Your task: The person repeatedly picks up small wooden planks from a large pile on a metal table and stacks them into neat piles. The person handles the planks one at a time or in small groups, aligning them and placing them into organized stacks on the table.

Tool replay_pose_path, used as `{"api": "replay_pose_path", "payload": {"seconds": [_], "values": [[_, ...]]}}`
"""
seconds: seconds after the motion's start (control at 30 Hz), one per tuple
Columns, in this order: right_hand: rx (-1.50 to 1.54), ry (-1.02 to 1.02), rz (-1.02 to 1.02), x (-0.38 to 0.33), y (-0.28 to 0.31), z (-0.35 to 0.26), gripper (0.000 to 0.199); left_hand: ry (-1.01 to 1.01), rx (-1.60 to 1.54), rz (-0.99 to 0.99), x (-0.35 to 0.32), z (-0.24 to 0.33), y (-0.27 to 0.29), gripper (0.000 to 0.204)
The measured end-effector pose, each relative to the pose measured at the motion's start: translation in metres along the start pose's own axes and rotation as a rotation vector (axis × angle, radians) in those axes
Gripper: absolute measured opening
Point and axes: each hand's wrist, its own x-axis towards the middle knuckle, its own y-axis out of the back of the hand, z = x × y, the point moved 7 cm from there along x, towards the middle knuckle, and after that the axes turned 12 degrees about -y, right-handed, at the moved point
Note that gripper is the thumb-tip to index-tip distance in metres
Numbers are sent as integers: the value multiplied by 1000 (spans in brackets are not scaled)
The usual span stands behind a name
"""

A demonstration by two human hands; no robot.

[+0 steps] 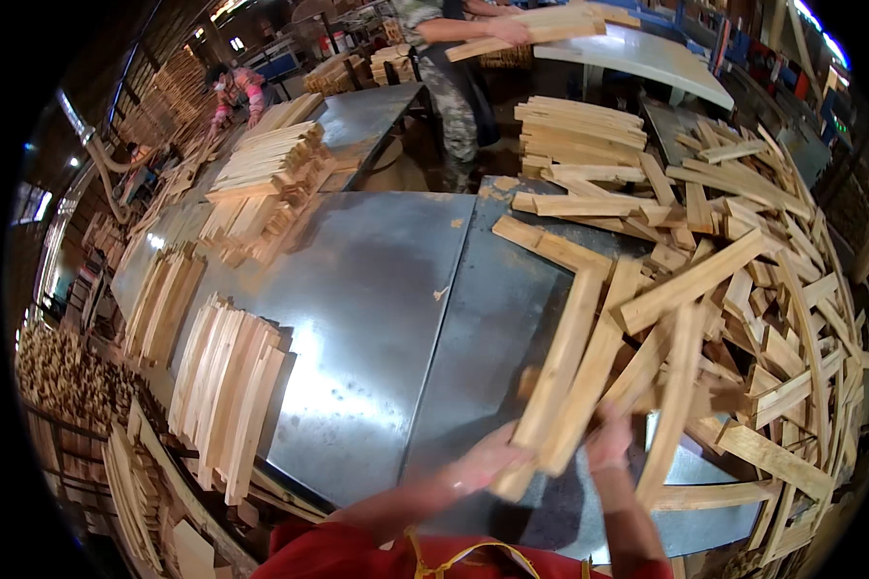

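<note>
My left hand [492,458] is closed round the near end of a long pale wooden strip [560,357], which slants away from me over the metal table. A second wooden strip [584,386] lies right alongside it, between my two hands. My right hand [609,440] is slightly blurred and closed at the near end of another wooden strip [639,374]. Just right of that hand, a curved strip [677,400] leans on the heap. The loose heap of wooden strips [743,299] covers the table's right side, its pieces crossing at many angles.
Neat stacks of strips [227,386] stand on the metal table [357,289] at left, with a larger stack [270,164] beyond. Across the table, a person in camouflage trousers [454,106] holds boards [541,27]. Another person [237,92] works at far left.
</note>
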Motion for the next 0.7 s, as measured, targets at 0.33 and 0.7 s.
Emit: {"api": "replay_pose_path", "payload": {"seconds": [0.33,0.7], "values": [[-1380,-475,-397,-144,-8,238,38,-294,722,98,-266,-61,255,39],[-2164,704,397,-227,40,122,91,264,2175,962,-517,26,491,75]]}}
